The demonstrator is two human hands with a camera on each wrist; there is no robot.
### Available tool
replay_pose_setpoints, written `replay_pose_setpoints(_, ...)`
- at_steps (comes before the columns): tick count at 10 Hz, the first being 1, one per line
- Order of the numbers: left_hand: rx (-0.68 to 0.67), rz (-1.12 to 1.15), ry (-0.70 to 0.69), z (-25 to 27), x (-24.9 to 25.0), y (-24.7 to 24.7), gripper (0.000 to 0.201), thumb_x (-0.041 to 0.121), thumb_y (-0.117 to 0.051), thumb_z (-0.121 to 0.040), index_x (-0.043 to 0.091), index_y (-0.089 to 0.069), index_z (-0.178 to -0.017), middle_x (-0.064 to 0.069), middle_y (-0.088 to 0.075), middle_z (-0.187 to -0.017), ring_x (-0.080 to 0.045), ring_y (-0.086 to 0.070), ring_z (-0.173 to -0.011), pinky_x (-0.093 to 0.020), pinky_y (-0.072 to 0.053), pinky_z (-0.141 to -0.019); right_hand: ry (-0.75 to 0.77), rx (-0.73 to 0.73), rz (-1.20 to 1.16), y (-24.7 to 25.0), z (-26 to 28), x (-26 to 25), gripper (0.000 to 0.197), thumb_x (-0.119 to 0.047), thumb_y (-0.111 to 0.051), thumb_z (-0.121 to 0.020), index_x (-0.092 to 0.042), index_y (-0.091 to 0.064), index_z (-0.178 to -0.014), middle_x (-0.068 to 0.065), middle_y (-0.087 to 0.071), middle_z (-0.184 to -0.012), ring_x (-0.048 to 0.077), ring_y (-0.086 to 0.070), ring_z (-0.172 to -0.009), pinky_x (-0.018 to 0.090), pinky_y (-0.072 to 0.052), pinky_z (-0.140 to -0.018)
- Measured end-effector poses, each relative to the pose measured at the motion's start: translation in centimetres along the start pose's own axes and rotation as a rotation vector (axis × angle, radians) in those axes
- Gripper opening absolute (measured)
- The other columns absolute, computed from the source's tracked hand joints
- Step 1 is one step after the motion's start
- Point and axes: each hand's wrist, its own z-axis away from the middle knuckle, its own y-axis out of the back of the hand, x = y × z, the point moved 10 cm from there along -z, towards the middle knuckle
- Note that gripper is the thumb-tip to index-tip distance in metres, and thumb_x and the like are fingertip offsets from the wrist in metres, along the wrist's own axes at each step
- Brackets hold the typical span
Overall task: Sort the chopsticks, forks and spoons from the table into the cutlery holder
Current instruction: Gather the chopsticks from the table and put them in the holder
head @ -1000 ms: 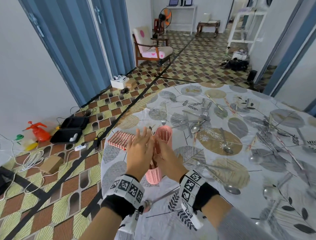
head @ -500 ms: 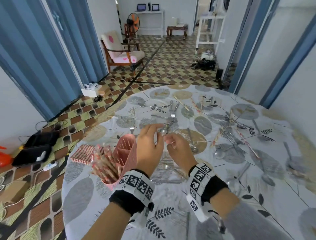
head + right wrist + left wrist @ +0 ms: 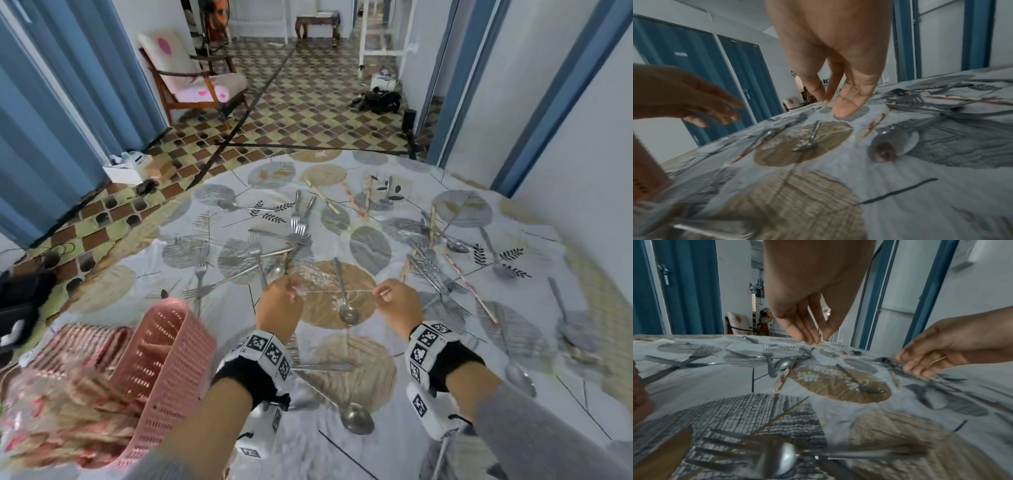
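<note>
The pink cutlery holder (image 3: 164,370) stands at the near left of the table, with blurred chopsticks (image 3: 51,414) sticking out of it. My left hand (image 3: 279,303) hovers over the middle of the table with relaxed fingers hanging down, empty, just short of a spoon (image 3: 275,270). My right hand (image 3: 394,301) hovers level with it further right, also empty, beside a spoon (image 3: 347,313) on a brown leaf print. The left wrist view shows the left fingers (image 3: 809,337) above spoon (image 3: 784,364) and fork (image 3: 769,363). The right fingers (image 3: 842,110) hang above the cloth.
Forks (image 3: 299,222), spoons and red-patterned chopsticks (image 3: 469,284) lie scattered over the leaf-print tablecloth (image 3: 445,394). Another spoon (image 3: 356,416) lies between my wrists. A striped mat (image 3: 78,346) sits behind the holder. The table's edge curves along the left; a chair (image 3: 191,78) stands beyond.
Both hands have left the holder and moved out over the middle of the table, then spread apart. The view has swung right, so the holder now sits at the lower left.
</note>
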Motion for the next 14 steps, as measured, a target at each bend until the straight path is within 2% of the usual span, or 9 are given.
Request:
replay_pose_setpoints(2, -0.037, -0.168, 0.173, -3.4, -5.6, -2.2, 0.024, 0.014, -0.062, -0.085, 0.004, -0.059, -0.107, -0.01, -0.061, -0.107, -0.025, -0.058, -0.099, -0.032, -0.047, -0.085, -0.132, 0.046, 0.136, 0.1, -5.0, 4.8, 0.011, -0.017, -0.057, -0.086, -0.009, -0.062, -0.091, 0.015, -0.065, -0.098, 0.029, -0.061, -0.091, 0.039, -0.048, -0.083)
replay_pose_setpoints(4, -0.028, -0.213, 0.14, -4.2, -7.1, -3.3, 0.019, 0.016, -0.067, -0.083, 0.009, -0.062, -0.099, -0.008, -0.063, -0.1, -0.022, -0.059, -0.089, -0.035, -0.05, -0.084, -0.203, -0.014, 0.214, -0.2, -7.5, 6.5, 0.027, -0.017, -0.06, -0.086, 0.003, -0.057, -0.105, 0.018, -0.06, -0.111, 0.03, -0.056, -0.105, 0.031, -0.04, -0.087)
replay_pose_setpoints(7, 0.1, -0.215, 0.2, -3.9, -8.1, -1.8, 0.023, 0.007, -0.06, -0.086, 0.001, -0.057, -0.108, -0.015, -0.055, -0.11, -0.028, -0.054, -0.099, -0.036, -0.047, -0.087, -0.3, 0.063, 0.155, 0.8, -6.3, 7.0, 0.031, 0.003, -0.058, -0.079, 0.003, -0.047, -0.108, 0.019, -0.06, -0.101, 0.032, -0.06, -0.093, 0.035, -0.048, -0.073)
replay_pose_setpoints(9, 0.026, -0.177, 0.275, -3.4, -8.3, -2.1, 0.022, 0.004, -0.06, -0.084, 0.0, -0.055, -0.104, -0.015, -0.062, -0.097, -0.022, -0.055, -0.081, -0.03, -0.045, -0.07, -0.367, 0.033, 0.095, 1.0, -5.1, 7.6, 0.045, 0.002, -0.065, -0.072, 0.004, -0.043, -0.112, 0.016, -0.059, -0.098, 0.029, -0.06, -0.089, 0.035, -0.052, -0.074)
replay_pose_setpoints(10, 0.0, -0.107, 0.416, -2.7, -8.5, -2.1, 0.03, 0.02, -0.056, -0.087, -0.007, -0.056, -0.102, -0.019, -0.059, -0.103, -0.027, -0.055, -0.089, -0.033, -0.045, -0.077, -0.413, 0.023, 0.058, 1.2, -4.1, 7.3, 0.038, -0.011, -0.067, -0.076, 0.002, -0.052, -0.108, 0.015, -0.062, -0.1, 0.029, -0.061, -0.096, 0.028, -0.046, -0.074)
replay_pose_setpoints(11, -0.034, -0.059, 0.511, -1.8, -7.9, -2.5, 0.038, 0.017, -0.034, -0.098, -0.002, -0.044, -0.129, -0.02, -0.058, -0.117, -0.03, -0.055, -0.109, -0.036, -0.047, -0.093, -0.435, -0.061, 0.051, 0.1, -3.6, 7.3, 0.018, -0.017, -0.057, -0.08, -0.008, -0.054, -0.064, 0.007, -0.055, -0.063, 0.022, -0.054, -0.059, 0.026, -0.04, -0.057)
replay_pose_setpoints(12, -0.125, -0.072, 0.518, -0.6, -6.0, -3.0, 0.039, 0.009, -0.028, -0.1, -0.003, -0.034, -0.136, -0.02, -0.056, -0.122, -0.029, -0.057, -0.112, -0.031, -0.047, -0.095, -0.437, -0.124, 0.099, 0.1, -2.7, 6.6, 0.023, -0.015, -0.047, -0.084, -0.006, -0.051, -0.063, 0.007, -0.054, -0.064, 0.027, -0.059, -0.068, 0.03, -0.04, -0.06)
replay_pose_setpoints(13, -0.17, 0.003, 0.508, 0.1, -5.2, -4.1, 0.043, 0.023, -0.031, -0.099, -0.008, -0.046, -0.125, -0.026, -0.058, -0.119, -0.037, -0.056, -0.11, -0.043, -0.045, -0.096, -0.38, -0.167, 0.147, 1.1, -1.9, 5.9, 0.029, -0.008, -0.038, -0.09, 0.007, -0.061, -0.101, 0.018, -0.058, -0.091, 0.034, -0.059, -0.103, 0.036, -0.046, -0.082)
replay_pose_setpoints(14, -0.146, 0.088, 0.409, 0.5, -2.6, -5.0, 0.035, 0.021, -0.028, -0.1, 0.003, -0.057, -0.109, -0.024, -0.06, -0.093, -0.034, -0.06, -0.088, -0.039, -0.046, -0.075, -0.324, -0.147, 0.096, 3.0, -0.6, 6.2, 0.03, -0.014, -0.04, -0.09, 0.006, -0.06, -0.099, 0.013, -0.05, -0.083, 0.036, -0.057, -0.099, 0.038, -0.045, -0.084)
